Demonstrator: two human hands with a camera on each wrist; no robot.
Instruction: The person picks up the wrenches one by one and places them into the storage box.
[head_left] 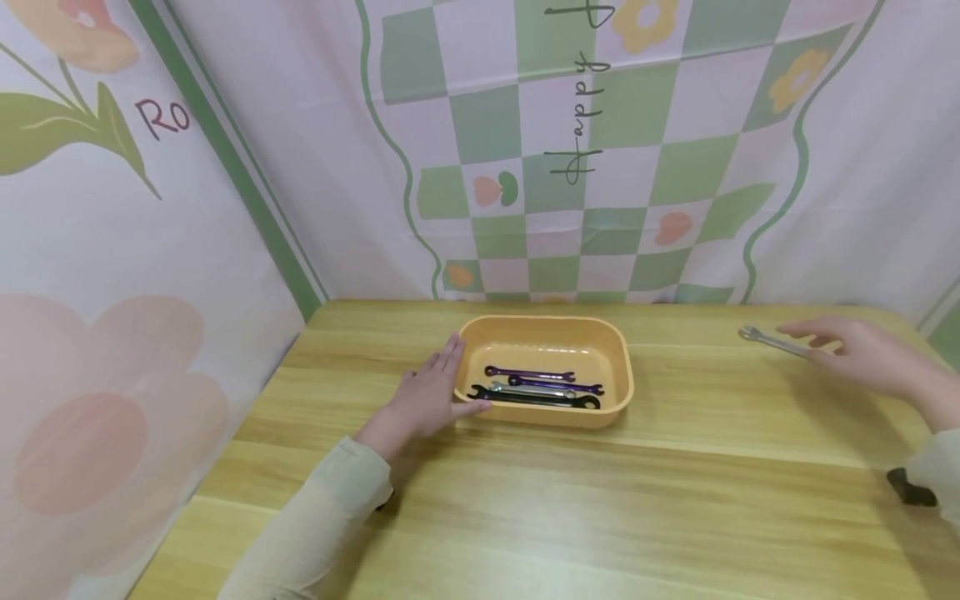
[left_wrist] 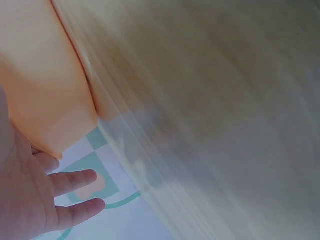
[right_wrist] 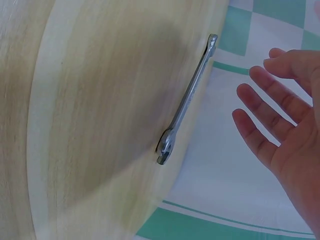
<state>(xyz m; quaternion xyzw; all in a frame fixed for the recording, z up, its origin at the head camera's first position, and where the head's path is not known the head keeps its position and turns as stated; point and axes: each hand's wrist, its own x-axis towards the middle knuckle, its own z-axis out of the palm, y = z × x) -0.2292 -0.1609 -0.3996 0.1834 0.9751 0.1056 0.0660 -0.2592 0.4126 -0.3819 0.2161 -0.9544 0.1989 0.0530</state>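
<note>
A yellow plastic tray (head_left: 619, 350) holds several wrenches: two purple wrenches (head_left: 531, 374), a silver one and a black wrench (head_left: 534, 399) along its near side. My left hand (head_left: 429, 398) rests against the tray's left end, its fingers mostly straight and its thumb at the near rim; in the left wrist view the fingers reach past the tray wall (left_wrist: 47, 100). To the right, a silver combination wrench (right_wrist: 187, 100) lies on the table. Just above it hovers my right hand (head_left: 862, 354), fingers relaxed, apart from the wrench in the right wrist view.
The wood-grain table (head_left: 570, 508) backs onto a curtain (head_left: 558, 250) with a green-and-white checked print. Another printed cloth (head_left: 112, 358) hangs along the left edge. A small black object (head_left: 911, 487) shows by the right sleeve.
</note>
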